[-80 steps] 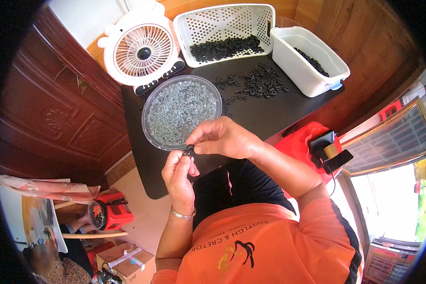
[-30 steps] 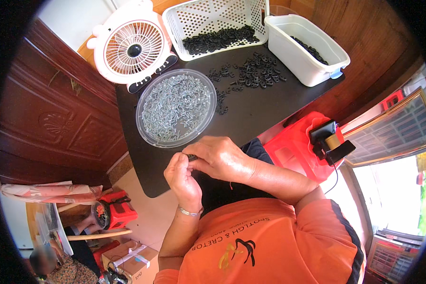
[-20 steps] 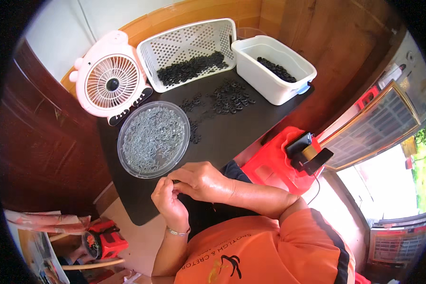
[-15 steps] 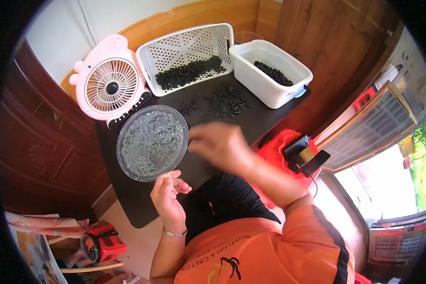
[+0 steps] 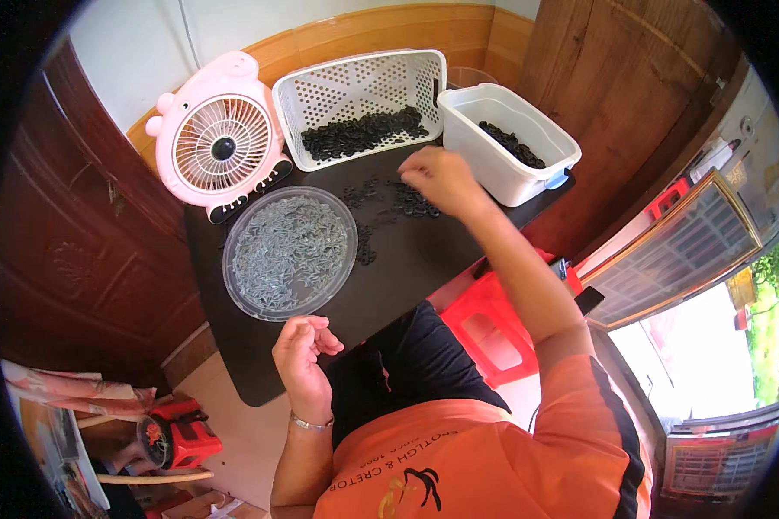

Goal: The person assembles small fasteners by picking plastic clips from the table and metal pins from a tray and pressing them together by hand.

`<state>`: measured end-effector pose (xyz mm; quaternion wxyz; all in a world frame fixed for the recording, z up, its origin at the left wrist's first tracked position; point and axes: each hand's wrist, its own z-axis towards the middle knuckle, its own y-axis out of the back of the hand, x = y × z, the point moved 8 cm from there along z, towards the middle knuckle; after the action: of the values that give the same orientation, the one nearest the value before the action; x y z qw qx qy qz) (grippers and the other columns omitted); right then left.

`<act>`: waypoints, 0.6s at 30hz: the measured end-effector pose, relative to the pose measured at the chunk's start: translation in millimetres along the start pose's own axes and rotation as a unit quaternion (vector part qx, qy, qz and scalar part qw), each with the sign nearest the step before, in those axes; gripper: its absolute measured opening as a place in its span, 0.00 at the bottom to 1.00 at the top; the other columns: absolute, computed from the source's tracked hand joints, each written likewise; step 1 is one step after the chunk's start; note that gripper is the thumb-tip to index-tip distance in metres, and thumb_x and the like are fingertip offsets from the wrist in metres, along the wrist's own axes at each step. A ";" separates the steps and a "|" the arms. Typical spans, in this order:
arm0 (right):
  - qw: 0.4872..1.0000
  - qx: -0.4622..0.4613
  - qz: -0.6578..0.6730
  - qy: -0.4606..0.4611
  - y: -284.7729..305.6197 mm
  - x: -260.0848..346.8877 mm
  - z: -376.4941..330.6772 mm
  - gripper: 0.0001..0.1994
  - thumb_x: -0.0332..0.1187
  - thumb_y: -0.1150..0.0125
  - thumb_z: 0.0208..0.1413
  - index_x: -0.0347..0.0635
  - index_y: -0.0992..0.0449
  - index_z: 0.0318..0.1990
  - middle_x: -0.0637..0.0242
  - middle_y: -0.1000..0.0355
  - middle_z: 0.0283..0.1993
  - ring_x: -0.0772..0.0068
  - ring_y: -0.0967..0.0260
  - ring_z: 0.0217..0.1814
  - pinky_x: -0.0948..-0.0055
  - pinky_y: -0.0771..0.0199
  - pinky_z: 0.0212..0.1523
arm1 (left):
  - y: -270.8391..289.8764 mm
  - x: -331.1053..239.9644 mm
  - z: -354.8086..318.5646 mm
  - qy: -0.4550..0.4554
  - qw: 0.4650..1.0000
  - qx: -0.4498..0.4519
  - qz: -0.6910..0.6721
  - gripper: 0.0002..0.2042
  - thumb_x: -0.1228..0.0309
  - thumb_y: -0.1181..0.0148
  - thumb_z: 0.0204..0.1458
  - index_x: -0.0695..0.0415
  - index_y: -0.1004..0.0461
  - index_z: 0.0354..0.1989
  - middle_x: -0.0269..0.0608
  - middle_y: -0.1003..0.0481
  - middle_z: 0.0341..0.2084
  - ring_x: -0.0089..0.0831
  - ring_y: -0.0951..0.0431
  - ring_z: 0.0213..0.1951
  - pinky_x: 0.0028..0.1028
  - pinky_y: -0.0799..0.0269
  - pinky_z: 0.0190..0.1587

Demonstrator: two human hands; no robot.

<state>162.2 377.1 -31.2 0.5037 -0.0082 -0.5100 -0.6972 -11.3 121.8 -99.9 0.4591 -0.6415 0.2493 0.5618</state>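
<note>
My left hand [image 5: 306,365] is held palm-up at the near edge of the table, just below the round tray. Its fingers are curled in toward the thumb, and whatever is in them cannot be made out. Over the loose black ring-like pieces [image 5: 414,204] on the table is my right hand [image 5: 441,179], fingers bent together and pointing down-left; its fingertips hide what they hold, if anything. A round clear plastic tray [image 5: 352,251] full of small silvery screws [image 5: 290,251] lies at the left of the table.
Behind stand a white perforated basket [image 5: 355,82] and a white tub [image 5: 504,173], both with black pieces inside. A pink animal-shaped fan [image 5: 221,130] stands back left on the black table [image 5: 389,285]. A red stool [image 5: 493,337] is at the right.
My right hand has moved away from beside the tray, up and right to the loose black pieces. My left hand has stayed nearly in place. Black pieces now show scattered beside the tray.
</note>
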 end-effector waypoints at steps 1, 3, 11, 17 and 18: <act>0.999 0.044 -0.032 -0.007 -24.4 -4.2 3.8 0.08 0.35 0.40 0.45 0.42 0.22 0.32 0.60 0.26 0.33 0.61 0.28 0.37 0.66 0.30 0.41 | 1.9 -1.7 -0.9 -0.002 1.000 -0.002 0.002 0.12 0.67 0.55 0.55 0.64 0.29 0.31 0.38 0.30 0.17 0.24 0.30 0.20 0.21 0.35 0.25; 0.990 0.118 -0.073 -0.033 -58.0 -18.1 9.2 0.09 0.38 0.38 0.43 0.44 0.22 0.30 0.61 0.26 0.31 0.60 0.28 0.36 0.64 0.30 0.39 | 1.7 -2.5 -2.4 0.006 1.000 -0.004 0.009 0.12 0.68 0.56 0.56 0.64 0.29 0.31 0.38 0.30 0.17 0.24 0.30 0.20 0.20 0.36 0.25; 0.960 0.187 -0.191 -0.087 -92.2 -27.0 25.5 0.09 0.38 0.38 0.45 0.44 0.23 0.32 0.59 0.26 0.33 0.57 0.28 0.40 0.61 0.30 0.41 | 10.9 -5.2 -5.8 0.008 1.000 -0.012 0.015 0.12 0.68 0.56 0.56 0.64 0.29 0.31 0.38 0.30 0.17 0.24 0.30 0.20 0.20 0.36 0.25; 0.980 0.153 -0.117 -0.054 -80.0 -10.8 14.7 0.08 0.34 0.40 0.47 0.41 0.24 0.33 0.57 0.26 0.33 0.56 0.28 0.39 0.62 0.29 0.41 | 10.5 0.0 -4.3 0.025 1.000 0.004 0.017 0.13 0.66 0.56 0.56 0.63 0.29 0.31 0.37 0.30 0.18 0.23 0.30 0.21 0.20 0.36 0.26; 0.991 0.123 -0.040 -0.038 -74.9 -4.7 12.5 0.08 0.33 0.40 0.47 0.40 0.25 0.33 0.56 0.26 0.32 0.57 0.27 0.37 0.63 0.28 0.38 | 9.5 0.7 -4.1 0.029 0.999 0.008 0.020 0.13 0.66 0.56 0.56 0.63 0.29 0.31 0.37 0.29 0.18 0.23 0.30 0.21 0.19 0.37 0.26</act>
<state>105.0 387.3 -80.3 0.4530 0.0471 -0.6106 -0.6479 -17.0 114.0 -103.8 0.4453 -0.6487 0.2800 0.5500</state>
